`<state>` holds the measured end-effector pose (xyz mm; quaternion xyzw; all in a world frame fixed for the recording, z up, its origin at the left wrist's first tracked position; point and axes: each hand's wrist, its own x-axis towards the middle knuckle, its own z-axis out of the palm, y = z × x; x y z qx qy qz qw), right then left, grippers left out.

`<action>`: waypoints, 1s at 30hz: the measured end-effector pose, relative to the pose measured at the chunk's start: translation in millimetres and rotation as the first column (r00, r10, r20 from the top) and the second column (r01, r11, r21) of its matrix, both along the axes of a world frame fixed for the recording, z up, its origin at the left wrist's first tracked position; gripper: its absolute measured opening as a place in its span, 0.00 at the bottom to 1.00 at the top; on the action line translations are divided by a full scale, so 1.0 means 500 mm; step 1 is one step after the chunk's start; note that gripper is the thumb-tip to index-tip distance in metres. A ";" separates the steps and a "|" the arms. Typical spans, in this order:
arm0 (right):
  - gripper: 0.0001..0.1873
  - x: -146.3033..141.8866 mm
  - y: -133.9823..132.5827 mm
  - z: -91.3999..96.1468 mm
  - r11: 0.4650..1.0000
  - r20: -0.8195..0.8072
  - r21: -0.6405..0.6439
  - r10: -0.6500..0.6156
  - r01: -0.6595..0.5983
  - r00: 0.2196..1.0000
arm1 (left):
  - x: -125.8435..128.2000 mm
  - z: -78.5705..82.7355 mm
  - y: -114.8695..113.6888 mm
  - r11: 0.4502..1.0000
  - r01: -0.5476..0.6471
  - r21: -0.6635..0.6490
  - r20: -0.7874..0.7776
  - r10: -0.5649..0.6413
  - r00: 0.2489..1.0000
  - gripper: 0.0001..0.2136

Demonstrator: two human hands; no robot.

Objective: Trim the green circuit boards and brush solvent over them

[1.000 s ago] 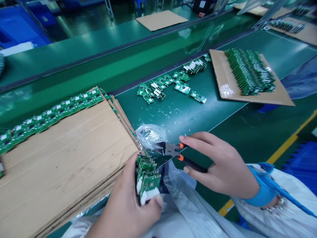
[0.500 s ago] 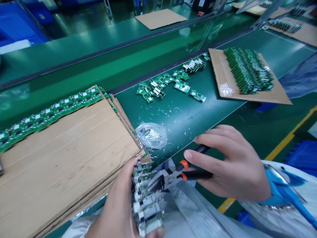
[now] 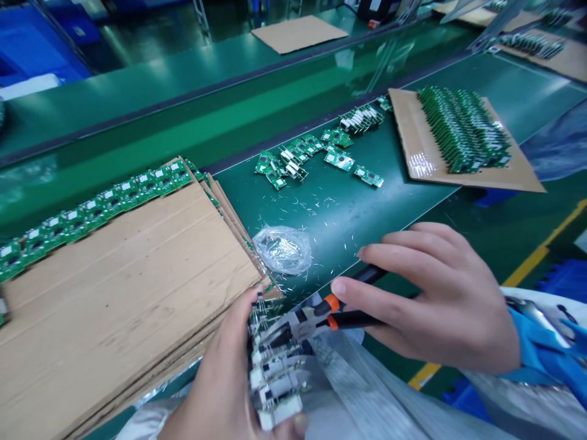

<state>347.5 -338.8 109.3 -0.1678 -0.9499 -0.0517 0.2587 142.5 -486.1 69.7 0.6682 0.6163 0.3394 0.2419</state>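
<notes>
My left hand point(image 3: 220, 379) is closed round a stack of small circuit boards point(image 3: 277, 382), held on edge with their white parts and thin pins facing the pliers. In my right hand point(image 3: 440, 299) are cutting pliers point(image 3: 307, 321) with black handles and orange bands. Their jaws reach in among the pins at the upper part of the stack. A blue band point(image 3: 541, 342) circles my right wrist. Just beyond the boards, a clear plastic bag point(image 3: 282, 249) holds thin metal clippings, with more scattered around it on the green bench point(image 3: 389, 211).
Layered cardboard sheets point(image 3: 128, 293) fill the left side, with a row of circuit boards point(image 3: 94, 211) along the far edge. Several loose boards point(image 3: 339, 160) lie mid-bench. Another cardboard sheet point(image 3: 424, 165) at right carries densely packed upright boards point(image 3: 463, 131).
The pliers and my right hand have shifted slightly left and up along the stack, so the jaws sit nearer its far end. My left hand keeps its hold on the boards.
</notes>
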 end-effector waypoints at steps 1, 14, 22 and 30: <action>0.13 0.000 0.001 0.001 1.000 0.003 0.004 0.004 -0.004 1.000 | 0.000 -0.001 -0.001 1.000 0.000 0.000 -0.001 0.000 1.000 0.40; 0.15 0.006 0.010 -0.012 0.998 0.052 -0.024 0.063 -0.062 0.997 | 0.010 -0.011 0.003 0.998 -0.057 -0.037 -0.032 0.056 0.998 0.42; 0.17 0.007 0.004 -0.026 0.999 0.038 -0.029 0.038 -0.037 0.999 | 0.023 -0.005 0.013 0.990 -0.094 -0.101 0.056 0.100 0.993 0.45; 0.16 0.008 0.000 -0.028 0.999 0.084 -0.053 0.003 0.001 0.996 | 0.033 -0.007 0.014 0.982 -0.102 -0.159 0.084 0.116 0.990 0.42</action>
